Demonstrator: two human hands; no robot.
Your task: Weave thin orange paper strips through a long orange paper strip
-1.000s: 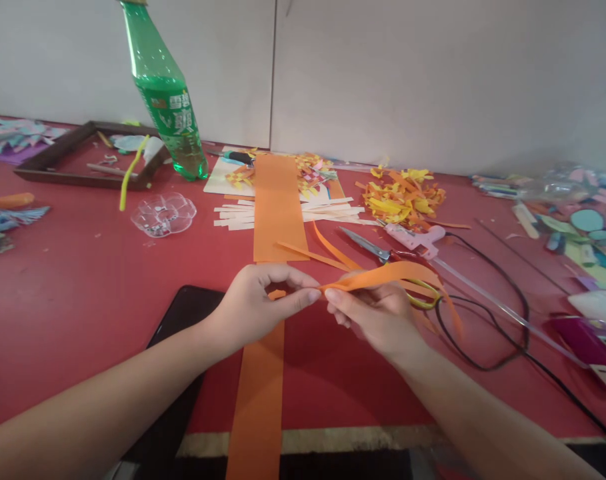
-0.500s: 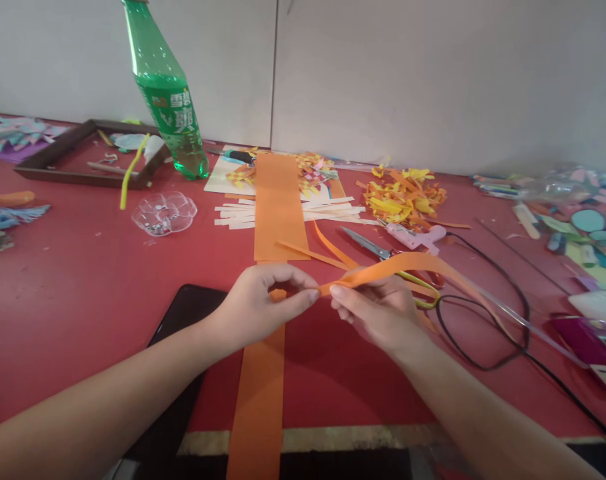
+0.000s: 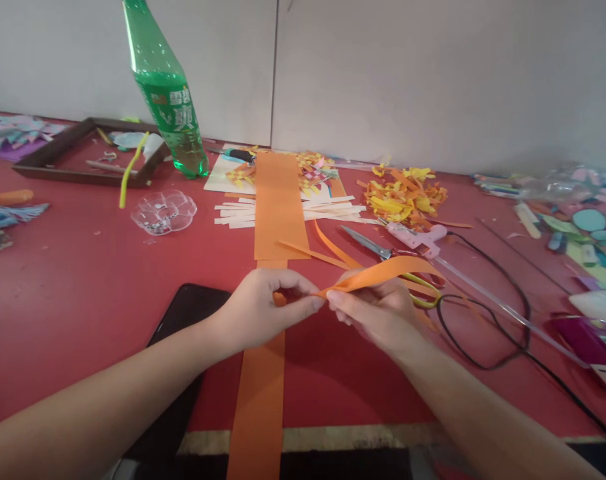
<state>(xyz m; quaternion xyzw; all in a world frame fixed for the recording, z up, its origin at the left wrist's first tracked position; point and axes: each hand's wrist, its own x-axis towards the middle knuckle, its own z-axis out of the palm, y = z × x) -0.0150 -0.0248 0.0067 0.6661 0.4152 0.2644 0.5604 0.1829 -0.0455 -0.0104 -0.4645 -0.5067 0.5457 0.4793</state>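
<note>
Both my hands meet above the red table, pinching one narrow orange paper strip. My left hand holds its left end between thumb and forefinger. Close beside it, my right hand grips the strip, which arches up over that hand and off to the right. Wide orange paper lies behind the hands, and another long orange band runs below them over the table's front edge. Scissors with red and yellow handles lie partly hidden behind my right hand.
A green bottle stands by a dark frame and a clear flower-shaped dish. A black phone lies under my left forearm. Yellow-orange scraps, a pink glue gun and its black cable are on the right.
The free part of the strip has swung in and curls more tightly over my right hand. Both hands have shifted only slightly, still pinching it.
</note>
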